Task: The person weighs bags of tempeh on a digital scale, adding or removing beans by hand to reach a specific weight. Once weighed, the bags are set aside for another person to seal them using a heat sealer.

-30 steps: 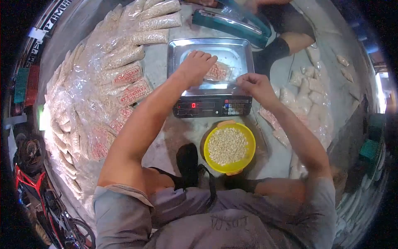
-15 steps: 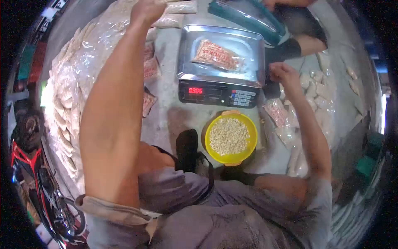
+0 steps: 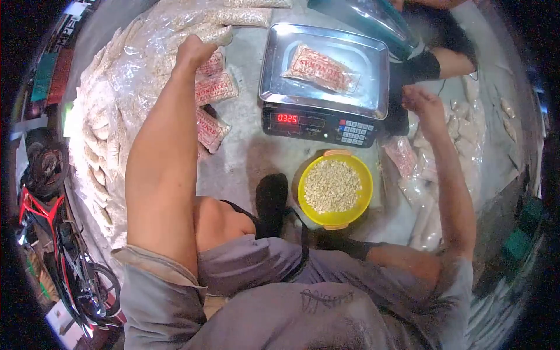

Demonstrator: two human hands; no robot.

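Note:
My left hand (image 3: 193, 53) is at the packet pile on the left, its fingers closed at the near edge of a clear plastic packet of pale kernels (image 3: 220, 36); the fingertips are partly hidden. My right hand (image 3: 423, 102) hovers just right of the digital scale (image 3: 318, 125), fingers loosely bent and apart, with nothing visible in them. On the steel pan (image 3: 364, 61) lies a packet with red print (image 3: 319, 69), touched by neither hand. The red display reads 0.325. Between my feet and the scale stands a yellow bowl (image 3: 366, 201) of loose pale kernels (image 3: 332, 186).
More red-printed packets (image 3: 216, 87) lie left of the scale, beside a large heap of filled bags (image 3: 111, 122). Other filled bags (image 3: 461, 137) are at the right. Behind the scale are a teal-edged clear container (image 3: 373, 23) and another person's leg (image 3: 452, 63). A red motorcycle (image 3: 49, 216) stands far left.
My left hand has come back toward me from the far packets. My right hand has moved slightly right, its fingers loosening. The display went from 0.305 to 0.325, and the view shifted a little.

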